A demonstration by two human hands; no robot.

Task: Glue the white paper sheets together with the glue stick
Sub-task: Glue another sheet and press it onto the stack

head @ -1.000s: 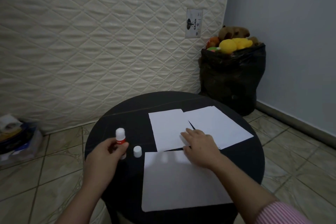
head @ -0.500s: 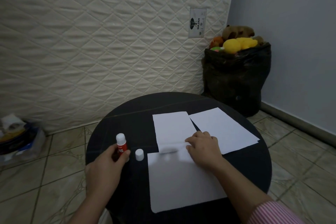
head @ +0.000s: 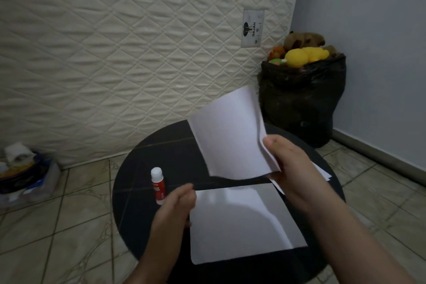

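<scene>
A round black table (head: 143, 168) carries the sheets. My right hand (head: 290, 166) grips one white paper sheet (head: 230, 136) by its right lower corner and holds it tilted in the air above the table. A second white sheet (head: 242, 226) lies flat near the front edge. My left hand (head: 174, 211) is at that sheet's left edge with relaxed fingers and holds nothing. Just left of it, the red and white glue stick (head: 158, 185) stands upright and uncapped. A third sheet (head: 322, 172) peeks out from behind my right hand. The cap is hidden.
A quilted mattress (head: 115, 53) leans against the wall behind the table. A black bag (head: 302, 99) full of soft toys stands at the back right. A pile of clutter (head: 23, 175) sits on the tiled floor at the left.
My right hand has picked the middle sheet up off the table and raised it. My left hand has let go of the glue stick and moved right to the near sheet's edge.
</scene>
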